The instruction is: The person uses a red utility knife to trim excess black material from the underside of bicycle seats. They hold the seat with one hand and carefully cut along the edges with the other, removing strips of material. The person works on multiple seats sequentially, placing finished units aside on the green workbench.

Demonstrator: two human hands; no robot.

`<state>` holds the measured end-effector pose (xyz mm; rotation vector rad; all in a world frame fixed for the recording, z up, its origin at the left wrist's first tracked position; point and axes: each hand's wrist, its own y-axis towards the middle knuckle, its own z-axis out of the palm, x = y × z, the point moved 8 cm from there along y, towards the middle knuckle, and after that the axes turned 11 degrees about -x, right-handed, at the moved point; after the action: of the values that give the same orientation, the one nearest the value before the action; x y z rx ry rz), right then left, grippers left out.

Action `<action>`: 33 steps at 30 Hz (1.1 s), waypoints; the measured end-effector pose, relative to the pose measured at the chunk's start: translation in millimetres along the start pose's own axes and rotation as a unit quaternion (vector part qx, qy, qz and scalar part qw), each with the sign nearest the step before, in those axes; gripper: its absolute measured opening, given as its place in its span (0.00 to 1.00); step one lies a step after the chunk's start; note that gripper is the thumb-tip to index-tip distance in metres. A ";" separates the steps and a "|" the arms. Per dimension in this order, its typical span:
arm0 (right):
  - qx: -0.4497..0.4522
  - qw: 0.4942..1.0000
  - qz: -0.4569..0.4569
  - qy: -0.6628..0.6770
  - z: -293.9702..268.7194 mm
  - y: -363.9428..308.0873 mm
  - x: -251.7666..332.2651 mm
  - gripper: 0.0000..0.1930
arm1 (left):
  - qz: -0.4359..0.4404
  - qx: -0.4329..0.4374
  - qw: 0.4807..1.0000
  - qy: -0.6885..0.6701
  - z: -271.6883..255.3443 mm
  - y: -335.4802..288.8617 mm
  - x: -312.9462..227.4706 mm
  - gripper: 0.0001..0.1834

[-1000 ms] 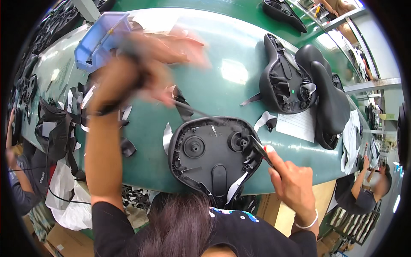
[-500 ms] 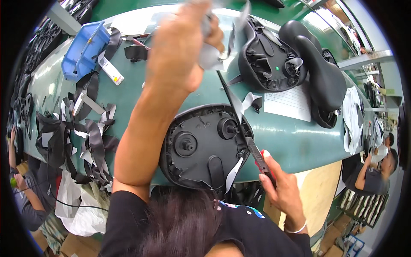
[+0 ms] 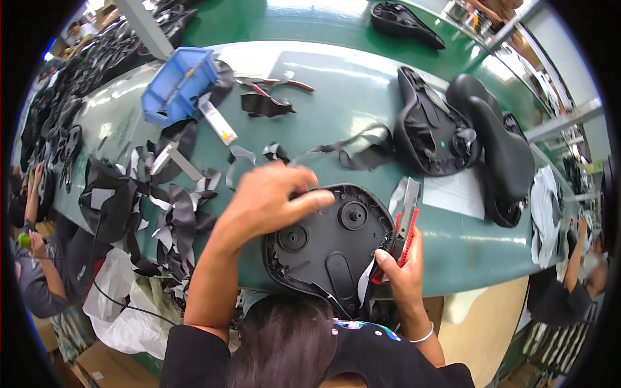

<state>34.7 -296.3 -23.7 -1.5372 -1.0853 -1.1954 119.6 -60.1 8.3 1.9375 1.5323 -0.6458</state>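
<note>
An upturned black bicycle saddle [image 3: 317,242] lies at the table's near edge, its underside with two round spring mounts facing up. My left hand [image 3: 272,197] hovers at its far left rim, thumb and fingers apart, with nothing visibly held. In my right hand [image 3: 404,268] is a red-and-grey utility knife [image 3: 405,223], its blade pointing away from me beside the saddle's right rim. A white-edged flap of cover [image 3: 365,281] shows at the near right rim. Beyond the saddle, a blurred dark trimmed strip [image 3: 369,149] is on or just above the table.
More black saddles [image 3: 436,129] stand at the right on a paper sheet [image 3: 453,197]. To the left are a blue bin [image 3: 181,84], a pile of black and white scraps [image 3: 174,220] and a white plastic bag [image 3: 129,310]. Red-handled pliers [image 3: 291,84] lie far back. People work at both sides.
My left hand has come back from far ahead to the saddle's far rim and let go of the strip. The knife has turned more upright, away from the rim.
</note>
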 end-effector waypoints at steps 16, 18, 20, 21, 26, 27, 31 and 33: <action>-0.058 0.978 -0.195 0.036 34.2 342.6 161.6 0.22 | 0.073 -0.219 0.957 -0.175 55.0 87.4 -6.4 0.06; -0.035 0.987 -0.135 0.079 75.4 407.5 134.6 0.23 | 0.012 -0.200 0.962 -0.187 59.1 90.8 9.6 0.07; -0.050 0.992 -0.108 0.035 117.2 461.3 107.7 0.22 | 0.007 -0.219 0.958 -0.187 52.8 90.6 13.4 0.08; -0.050 0.995 -0.090 0.014 122.9 493.3 88.7 0.21 | 0.015 -0.207 0.960 -0.187 54.7 91.7 9.3 0.08; -0.212 0.958 -0.163 -0.100 138.9 524.0 56.5 0.20 | -0.016 -0.194 0.954 -0.230 49.6 96.3 12.5 0.07; -0.155 0.979 -0.136 0.002 147.9 518.3 59.3 0.18 | -0.028 -0.194 0.952 -0.233 49.8 94.1 16.2 0.07; -0.004 0.989 0.052 0.140 133.9 459.8 97.7 0.21 | -0.034 -0.194 0.941 -0.274 50.6 97.3 23.9 0.10; 0.085 0.988 0.023 0.128 119.5 389.2 124.4 0.19 | -0.088 -0.179 0.920 -0.338 54.9 97.4 39.6 0.12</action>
<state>454.8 -255.8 32.1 -1.2349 -0.9489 -1.1987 222.4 -87.7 -44.1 1.1352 1.2611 -0.9174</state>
